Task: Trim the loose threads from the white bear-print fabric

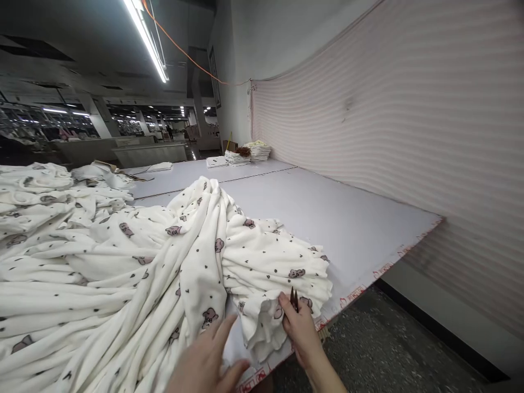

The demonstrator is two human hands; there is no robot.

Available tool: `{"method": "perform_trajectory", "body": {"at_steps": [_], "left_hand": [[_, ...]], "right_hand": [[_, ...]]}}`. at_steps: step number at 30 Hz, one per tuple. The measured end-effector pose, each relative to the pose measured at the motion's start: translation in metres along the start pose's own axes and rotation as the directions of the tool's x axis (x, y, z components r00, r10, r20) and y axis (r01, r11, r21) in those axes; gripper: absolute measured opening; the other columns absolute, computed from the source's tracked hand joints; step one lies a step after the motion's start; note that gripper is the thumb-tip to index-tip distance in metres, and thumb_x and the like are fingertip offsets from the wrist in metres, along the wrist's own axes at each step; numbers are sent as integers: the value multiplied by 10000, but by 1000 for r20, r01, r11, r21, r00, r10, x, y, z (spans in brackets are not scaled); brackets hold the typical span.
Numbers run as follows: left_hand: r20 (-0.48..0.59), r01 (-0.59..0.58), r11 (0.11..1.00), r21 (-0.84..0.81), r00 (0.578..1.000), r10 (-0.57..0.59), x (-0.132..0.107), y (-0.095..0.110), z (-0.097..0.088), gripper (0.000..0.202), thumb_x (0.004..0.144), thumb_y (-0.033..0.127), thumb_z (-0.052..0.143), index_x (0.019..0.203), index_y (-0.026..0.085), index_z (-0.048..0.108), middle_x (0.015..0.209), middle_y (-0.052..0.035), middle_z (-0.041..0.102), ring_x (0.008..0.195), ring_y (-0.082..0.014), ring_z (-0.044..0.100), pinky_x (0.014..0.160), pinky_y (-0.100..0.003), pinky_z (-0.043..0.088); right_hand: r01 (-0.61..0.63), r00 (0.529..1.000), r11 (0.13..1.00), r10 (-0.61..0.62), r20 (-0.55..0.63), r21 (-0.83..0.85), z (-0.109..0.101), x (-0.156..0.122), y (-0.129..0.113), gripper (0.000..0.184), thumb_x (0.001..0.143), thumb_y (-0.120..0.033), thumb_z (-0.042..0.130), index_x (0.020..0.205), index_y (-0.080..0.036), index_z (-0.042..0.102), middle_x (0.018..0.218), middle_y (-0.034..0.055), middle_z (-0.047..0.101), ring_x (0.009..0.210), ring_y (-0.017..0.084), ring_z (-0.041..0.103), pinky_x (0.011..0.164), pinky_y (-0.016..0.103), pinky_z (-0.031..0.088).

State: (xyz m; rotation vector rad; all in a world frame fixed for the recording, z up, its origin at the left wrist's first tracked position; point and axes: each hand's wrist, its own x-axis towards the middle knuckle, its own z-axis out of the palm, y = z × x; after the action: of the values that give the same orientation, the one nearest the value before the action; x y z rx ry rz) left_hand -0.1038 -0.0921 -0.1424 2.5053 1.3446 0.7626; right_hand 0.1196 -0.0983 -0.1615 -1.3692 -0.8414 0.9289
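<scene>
- Left of the folded stack [278, 262]: a loose heap of fabric [73, 262], white with small bear and heart prints, spreads over the tabletop [347, 218]. Its long folds run toward the stack, so both appear to be one continuous length.
- Just left of the stack, at its near corner: the left hand [207, 363] is released, fingers [225, 330] spread and flat, index pointing at the stack. Contact with the cloth cannot be confirmed. A flat palm here would probably steady the layers.
- Reference item: the stack lies at the near edge of the tabletop with its layered edges facing the person, likely so that they are within reach.
- At the near right corner of the stack: the right hand [303, 333] is clenched on snips [293, 298], thumb against the cloth edge. The blade tips point up, away from the palm, beside the layered edge.
- Right of the stack: bare tabletop, then a striped cloth [409, 120] hanging on the wall.
- Far behind the stack: small folded piles [249, 153].
</scene>
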Motion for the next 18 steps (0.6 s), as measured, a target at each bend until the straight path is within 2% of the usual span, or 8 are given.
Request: {"method": "perform_trajectory", "body": {"at_steps": [3,6,8,9,13,15,16,18], "left_hand": [[6,16,998,-63,1000,-16,32,33,21,628,809,286,590,1391,190,374,1264,-144,566,1139,-276,569,917,-388,503],[-133,3,993,-116,991,-18,46,40,28,264,859,219,522,1119,200,565,1256,-145,508,1169,-284,507,965,-430,438],[-145,-17,978,-209,989,-13,48,36,23,73,872,193,499,875,202,572,1160,-126,550,1097,-267,533,923,-394,444],[-118,-23,960,-279,993,-11,47,33,19,86,874,181,492,807,205,540,1102,-112,576,1049,-250,553,888,-363,454],[6,-7,846,-533,1000,12,42,26,8,137,836,156,529,725,213,474,978,-72,624,913,-208,578,739,-264,455],[91,127,738,-662,992,-89,41,27,8,154,831,213,571,709,210,477,874,-41,625,800,-180,566,656,-233,430],[162,233,638,-734,972,-169,42,27,8,145,832,258,591,733,210,496,821,-19,613,748,-163,551,626,-221,416],[349,434,352,-829,894,-282,45,28,11,154,825,344,622,836,208,550,765,10,593,692,-141,529,619,-216,411]], "right_hand": [[35,999,999,-35,27,-20,2,-7,-1,409,846,-547,521,671,-178,555,556,-31,501,543,133,470,524,214,379],[117,991,990,-112,69,-74,-3,-12,-5,384,838,-514,553,682,-168,607,660,7,584,704,178,545,646,233,427],[165,983,980,-154,97,-114,-7,-14,-6,335,836,-484,568,749,-169,645,707,19,616,737,196,558,673,247,430],[200,978,968,-188,92,-154,-8,-15,-6,303,844,-461,563,802,-175,654,741,28,633,749,206,568,684,257,430],[350,917,819,-399,-13,-454,-7,-15,1,182,893,-322,481,977,-209,597,852,57,672,787,236,625,695,298,444],[379,876,722,-482,-27,-579,-3,-15,2,138,891,-269,461,955,-214,570,865,68,653,791,239,633,675,307,458],[382,866,689,-500,-23,-616,0,-15,1,121,889,-255,458,934,-214,563,872,72,634,785,236,630,659,307,463],[393,867,671,-499,9,-628,5,-16,-4,116,895,-247,453,873,-213,562,868,70,596,765,220,615,636,298,468]]}}
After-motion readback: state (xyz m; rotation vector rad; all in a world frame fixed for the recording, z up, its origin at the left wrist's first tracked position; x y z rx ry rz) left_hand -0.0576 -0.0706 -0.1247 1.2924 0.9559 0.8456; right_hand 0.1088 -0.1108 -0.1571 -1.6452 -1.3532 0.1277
